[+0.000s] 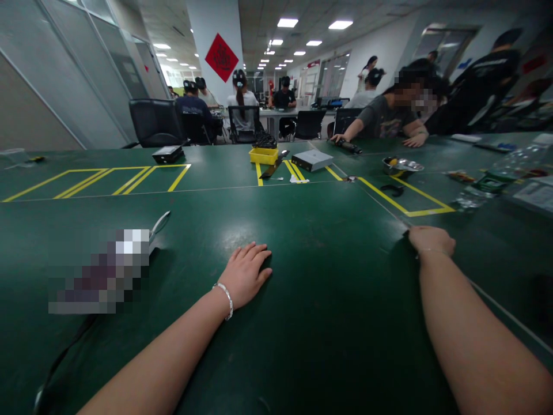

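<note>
My left hand (246,273) lies palm down on the green table (302,230), fingers stretched out and nothing in them. A silver bracelet (226,300) circles that wrist. To its left rests a blurred-out flat object (108,271) with a white loop at one end and a dark strap at the other. Farther right, my right hand (432,241) is closed and sits on the table beside a thin seam line. A small dark bit shows at its left edge; what the fingers hold, if anything, is hidden.
Toward the far edge are a yellow tray (264,156) with black cords, a grey box (311,159), a black box (168,154) and a metal bowl (401,166). A plastic bottle (496,181) lies at right. Yellow tape marks the table. A person (391,115) leans on the far side.
</note>
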`<state>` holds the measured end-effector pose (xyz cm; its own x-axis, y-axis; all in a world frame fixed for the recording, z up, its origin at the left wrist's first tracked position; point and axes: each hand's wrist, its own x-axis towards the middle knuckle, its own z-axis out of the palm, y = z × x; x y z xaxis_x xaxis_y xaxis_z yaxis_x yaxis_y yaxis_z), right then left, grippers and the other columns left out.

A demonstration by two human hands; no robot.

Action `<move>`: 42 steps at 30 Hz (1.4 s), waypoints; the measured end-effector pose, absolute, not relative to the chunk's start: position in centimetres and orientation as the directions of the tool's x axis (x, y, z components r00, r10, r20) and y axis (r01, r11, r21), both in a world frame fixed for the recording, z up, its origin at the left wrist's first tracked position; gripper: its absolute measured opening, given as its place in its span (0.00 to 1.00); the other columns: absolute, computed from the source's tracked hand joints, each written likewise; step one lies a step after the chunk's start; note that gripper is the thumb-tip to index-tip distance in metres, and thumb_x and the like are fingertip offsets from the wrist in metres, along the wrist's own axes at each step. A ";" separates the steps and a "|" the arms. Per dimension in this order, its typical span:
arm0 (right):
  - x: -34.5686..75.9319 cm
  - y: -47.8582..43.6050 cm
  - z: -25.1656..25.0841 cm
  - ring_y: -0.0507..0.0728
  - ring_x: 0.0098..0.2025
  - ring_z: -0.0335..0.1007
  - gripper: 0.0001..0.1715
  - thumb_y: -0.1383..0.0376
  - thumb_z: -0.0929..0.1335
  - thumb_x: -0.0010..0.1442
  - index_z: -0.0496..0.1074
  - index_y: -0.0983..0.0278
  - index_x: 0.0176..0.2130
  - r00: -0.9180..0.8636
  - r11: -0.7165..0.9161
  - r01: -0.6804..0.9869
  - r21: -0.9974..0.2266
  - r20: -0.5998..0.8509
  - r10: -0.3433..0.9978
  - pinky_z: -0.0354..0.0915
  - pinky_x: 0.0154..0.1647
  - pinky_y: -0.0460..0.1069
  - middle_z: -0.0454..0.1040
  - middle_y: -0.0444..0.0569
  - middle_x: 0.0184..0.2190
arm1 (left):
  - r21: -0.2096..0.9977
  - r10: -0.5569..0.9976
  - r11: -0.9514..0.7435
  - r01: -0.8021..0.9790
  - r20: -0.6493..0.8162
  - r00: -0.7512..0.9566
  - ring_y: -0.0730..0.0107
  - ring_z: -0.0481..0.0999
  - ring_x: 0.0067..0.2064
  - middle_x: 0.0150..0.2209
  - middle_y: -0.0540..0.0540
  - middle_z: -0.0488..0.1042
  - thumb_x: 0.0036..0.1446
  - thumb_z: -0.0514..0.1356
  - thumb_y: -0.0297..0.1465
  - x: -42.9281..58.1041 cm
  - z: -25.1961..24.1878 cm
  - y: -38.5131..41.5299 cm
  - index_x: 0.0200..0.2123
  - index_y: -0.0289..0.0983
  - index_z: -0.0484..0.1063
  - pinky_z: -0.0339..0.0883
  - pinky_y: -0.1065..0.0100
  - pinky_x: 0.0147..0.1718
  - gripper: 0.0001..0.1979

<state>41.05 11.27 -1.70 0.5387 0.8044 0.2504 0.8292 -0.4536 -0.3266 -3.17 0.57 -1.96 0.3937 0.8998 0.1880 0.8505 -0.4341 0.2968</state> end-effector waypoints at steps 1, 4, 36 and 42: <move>40.8 11.1 -1.5 0.66 0.39 0.63 0.18 0.65 0.61 0.50 0.75 0.69 0.36 0.629 -0.544 0.759 -0.358 0.189 0.754 0.57 0.28 0.56 0.68 0.69 0.34 | 0.284 0.903 -0.428 0.858 0.178 0.391 0.56 0.53 0.58 0.56 0.44 0.59 0.56 0.49 0.37 -3.2 -2.0 0.6 0.51 0.41 0.59 0.46 0.50 0.54 0.20; 38.8 10.8 -0.4 0.68 0.48 0.57 0.22 0.65 0.59 0.51 0.71 0.71 0.43 0.707 -0.589 0.689 -0.421 0.214 0.674 0.57 0.37 0.60 0.65 0.70 0.43 | 0.275 0.906 -0.422 0.864 0.157 0.393 0.56 0.51 0.59 0.57 0.44 0.57 0.56 0.48 0.40 -3.2 -2.1 0.5 0.53 0.42 0.57 0.45 0.48 0.54 0.22; 38.1 12.1 -0.5 0.66 0.43 0.64 0.17 0.71 0.59 0.52 0.72 0.71 0.40 0.489 -0.484 0.871 -0.080 0.047 0.871 0.61 0.39 0.55 0.68 0.65 0.40 | 0.227 0.916 -0.399 0.888 0.143 0.375 0.59 0.52 0.59 0.58 0.46 0.56 0.56 0.46 0.42 -3.3 -2.4 0.7 0.57 0.41 0.49 0.45 0.52 0.55 0.26; 38.1 12.1 -0.5 0.62 0.44 0.65 0.19 0.71 0.60 0.52 0.68 0.65 0.43 0.513 -0.503 0.857 -0.113 0.096 0.853 0.62 0.39 0.54 0.69 0.59 0.42 | 0.228 0.915 -0.402 0.887 0.133 0.380 0.59 0.52 0.59 0.58 0.46 0.56 0.56 0.47 0.42 -3.3 -2.2 0.6 0.56 0.41 0.52 0.45 0.51 0.55 0.25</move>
<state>38.06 12.09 -0.45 0.5129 0.8531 0.0958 0.8571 -0.5026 -0.1134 -3.28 0.61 -2.19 0.3803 0.9153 0.1326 0.8870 -0.4016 0.2279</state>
